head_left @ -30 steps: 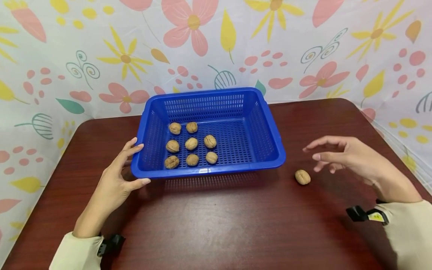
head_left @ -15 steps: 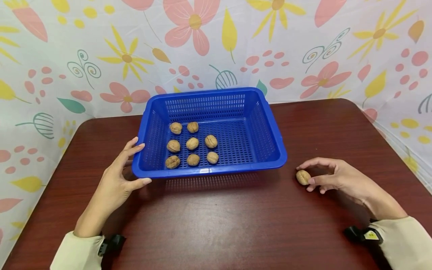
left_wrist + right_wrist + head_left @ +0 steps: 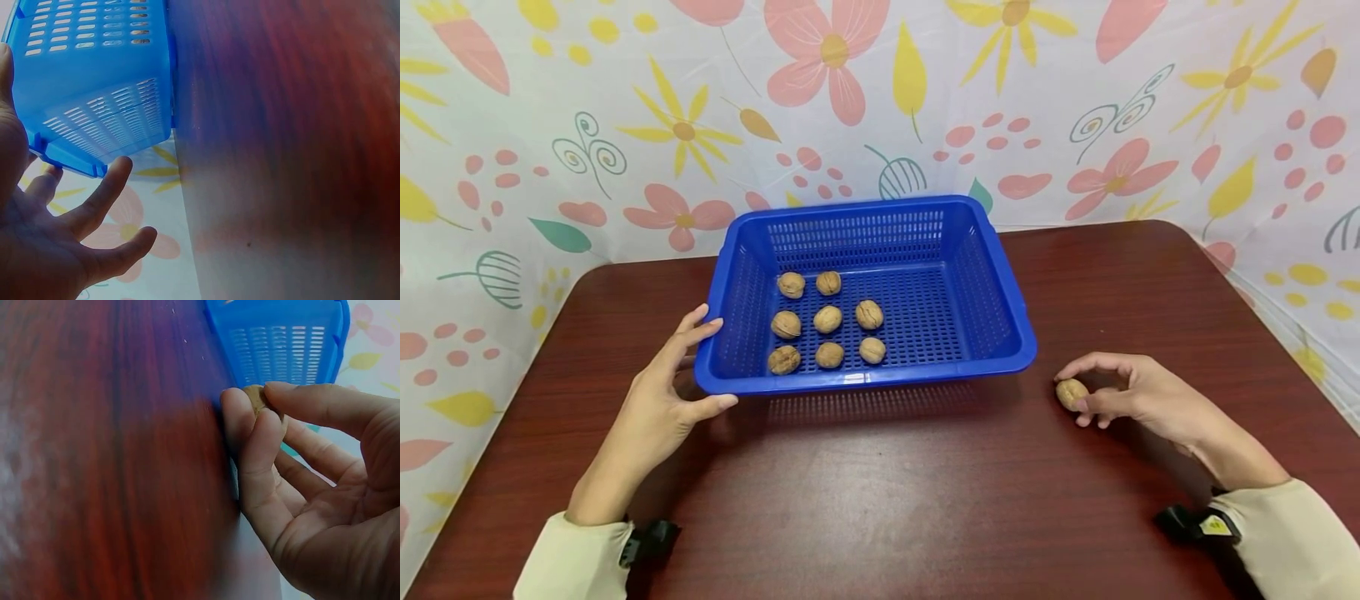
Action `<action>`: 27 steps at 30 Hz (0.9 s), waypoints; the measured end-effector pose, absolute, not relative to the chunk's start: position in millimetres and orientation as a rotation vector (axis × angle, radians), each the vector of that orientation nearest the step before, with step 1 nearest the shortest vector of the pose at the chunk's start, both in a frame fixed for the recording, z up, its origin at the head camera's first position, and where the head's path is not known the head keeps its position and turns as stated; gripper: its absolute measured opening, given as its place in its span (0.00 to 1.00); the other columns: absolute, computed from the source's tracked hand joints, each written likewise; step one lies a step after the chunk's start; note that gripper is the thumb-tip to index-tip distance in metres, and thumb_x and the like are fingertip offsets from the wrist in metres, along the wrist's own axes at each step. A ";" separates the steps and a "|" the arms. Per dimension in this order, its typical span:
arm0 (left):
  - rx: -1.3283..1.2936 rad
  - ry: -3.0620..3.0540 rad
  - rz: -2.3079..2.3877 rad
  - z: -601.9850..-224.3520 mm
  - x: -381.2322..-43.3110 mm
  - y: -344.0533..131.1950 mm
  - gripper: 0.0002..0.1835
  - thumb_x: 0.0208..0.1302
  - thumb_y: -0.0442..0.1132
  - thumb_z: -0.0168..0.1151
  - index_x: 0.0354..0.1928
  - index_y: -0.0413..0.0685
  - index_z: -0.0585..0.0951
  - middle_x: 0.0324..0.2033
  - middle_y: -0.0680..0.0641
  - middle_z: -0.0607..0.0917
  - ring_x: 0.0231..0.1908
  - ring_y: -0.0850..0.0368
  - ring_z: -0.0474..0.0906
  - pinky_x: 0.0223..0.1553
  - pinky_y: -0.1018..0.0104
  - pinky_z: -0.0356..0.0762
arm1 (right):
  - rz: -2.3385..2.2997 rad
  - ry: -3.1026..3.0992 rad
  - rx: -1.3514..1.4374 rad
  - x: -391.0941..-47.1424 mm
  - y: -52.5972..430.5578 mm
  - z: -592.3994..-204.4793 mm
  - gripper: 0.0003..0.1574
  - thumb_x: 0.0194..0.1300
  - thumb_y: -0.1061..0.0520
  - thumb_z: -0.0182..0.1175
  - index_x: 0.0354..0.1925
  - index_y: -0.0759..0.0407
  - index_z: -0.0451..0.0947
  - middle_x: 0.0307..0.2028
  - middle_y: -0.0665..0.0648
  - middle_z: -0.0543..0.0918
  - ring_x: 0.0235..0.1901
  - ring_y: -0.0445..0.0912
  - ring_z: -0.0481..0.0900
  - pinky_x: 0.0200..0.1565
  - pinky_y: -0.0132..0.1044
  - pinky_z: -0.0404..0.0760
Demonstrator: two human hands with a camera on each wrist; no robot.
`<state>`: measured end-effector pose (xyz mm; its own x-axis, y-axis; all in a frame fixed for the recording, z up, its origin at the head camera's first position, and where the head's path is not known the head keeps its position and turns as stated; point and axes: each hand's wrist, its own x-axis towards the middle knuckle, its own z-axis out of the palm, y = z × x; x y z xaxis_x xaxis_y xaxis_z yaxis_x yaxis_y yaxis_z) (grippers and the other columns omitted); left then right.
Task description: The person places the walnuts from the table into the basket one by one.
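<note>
A blue plastic basket stands on the table and holds several walnuts in loose rows toward its left side. My left hand spans the basket's front left corner, thumb at the front rim and fingertips over the left rim. In the left wrist view that hand is around the perforated basket wall, two fingers stretched out beside it. To the right of the basket my right hand pinches a single walnut between thumb and fingers, low at the tabletop. The right wrist view shows this walnut mostly hidden by the fingertips.
The dark reddish wooden table has rounded back corners. Behind it hangs a white cloth printed with flowers and leaves. A black wrist strap with a small device sits at the right cuff, and another at the left.
My right hand has come down and left onto the lone walnut, and its fingers have closed around it. The left hand and the basket have stayed put.
</note>
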<state>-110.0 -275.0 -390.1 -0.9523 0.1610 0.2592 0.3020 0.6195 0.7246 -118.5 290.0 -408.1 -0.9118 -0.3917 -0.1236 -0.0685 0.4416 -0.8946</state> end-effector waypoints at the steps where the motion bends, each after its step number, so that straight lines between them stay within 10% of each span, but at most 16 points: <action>1: -0.386 -2.673 -1.240 -390.1 -110.1 -274.9 0.48 0.57 0.30 0.79 0.79 0.55 0.67 0.82 0.48 0.59 0.59 0.32 0.77 0.48 0.91 0.70 | -1.461 2.385 -0.399 -118.7 289.4 -407.5 0.20 0.69 0.71 0.59 0.58 0.66 0.78 0.31 0.58 0.89 0.32 0.52 0.88 0.34 0.40 0.86; 27: -0.387 -2.674 -1.227 -389.9 -109.6 -275.0 0.48 0.57 0.30 0.79 0.79 0.55 0.67 0.82 0.48 0.59 0.59 0.32 0.77 0.48 0.90 0.70 | -1.722 2.350 -0.478 -176.7 241.7 -297.7 0.17 0.71 0.69 0.64 0.57 0.61 0.84 0.40 0.54 0.93 0.31 0.50 0.91 0.33 0.39 0.86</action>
<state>-109.6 -275.0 -389.9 -0.9511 0.1612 0.2634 0.3048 0.6270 0.7169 -176.7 241.7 -297.7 -0.9302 -0.3652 0.0375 -0.1456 0.2734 -0.9508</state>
